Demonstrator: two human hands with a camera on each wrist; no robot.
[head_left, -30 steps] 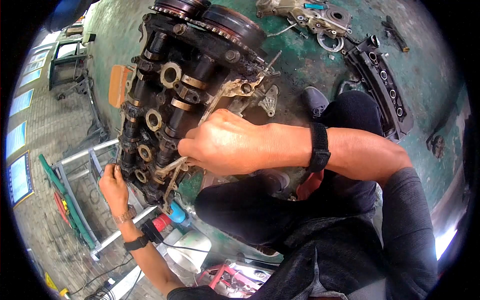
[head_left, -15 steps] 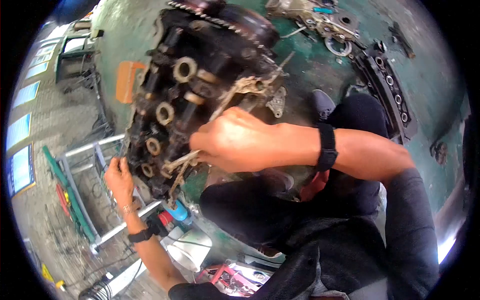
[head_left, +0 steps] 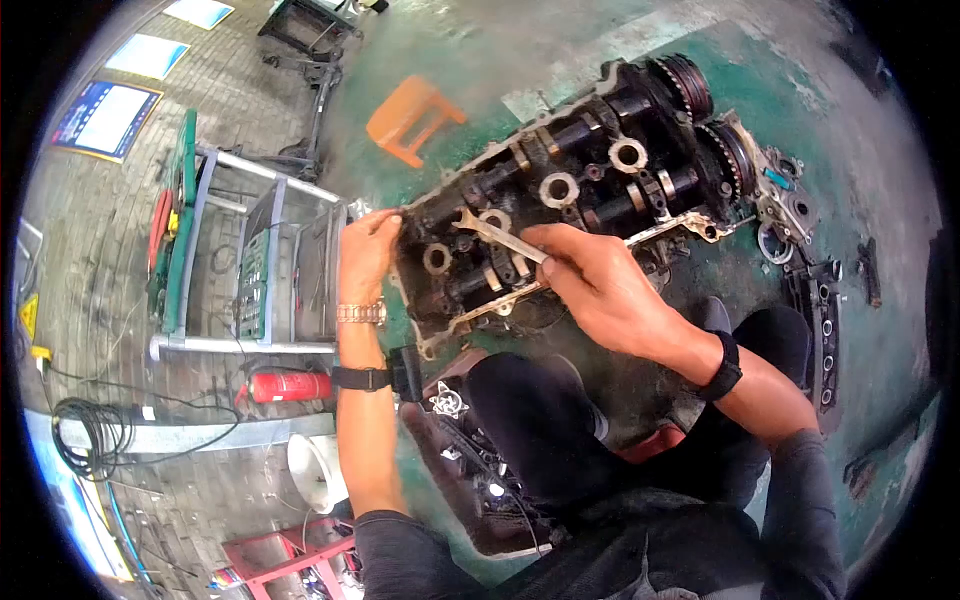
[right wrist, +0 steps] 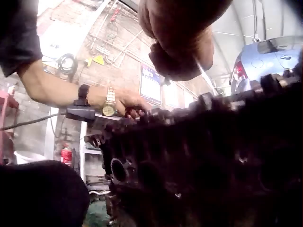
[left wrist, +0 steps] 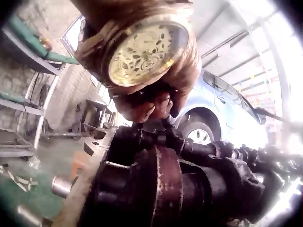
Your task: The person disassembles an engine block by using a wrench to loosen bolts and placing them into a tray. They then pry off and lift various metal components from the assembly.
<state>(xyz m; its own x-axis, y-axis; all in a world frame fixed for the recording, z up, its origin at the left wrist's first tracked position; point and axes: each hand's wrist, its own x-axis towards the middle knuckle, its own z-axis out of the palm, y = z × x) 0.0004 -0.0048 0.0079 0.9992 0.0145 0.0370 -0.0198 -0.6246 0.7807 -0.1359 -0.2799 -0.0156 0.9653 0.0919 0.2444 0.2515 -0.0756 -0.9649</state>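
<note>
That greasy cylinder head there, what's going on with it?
A person holds an open-ended wrench in their right hand's grip, its open end over the cylinder head. Their left hand is at the head's edge; whether it pinches anything is unclear. The camshafts are exposed, and the valve cover lies on the floor.

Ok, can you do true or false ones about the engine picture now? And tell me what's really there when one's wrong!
1. The right hand is holding a wrench. True.
2. The left hand is beside the toothed wheels. False: it is at the opposite end of the engine.
3. The stool is green. False: it is orange.
4. There is a watch on the left arm. True.
5. The fire extinguisher is blue. False: it is red.
6. A light blue car shows in the left wrist view. True.
</note>
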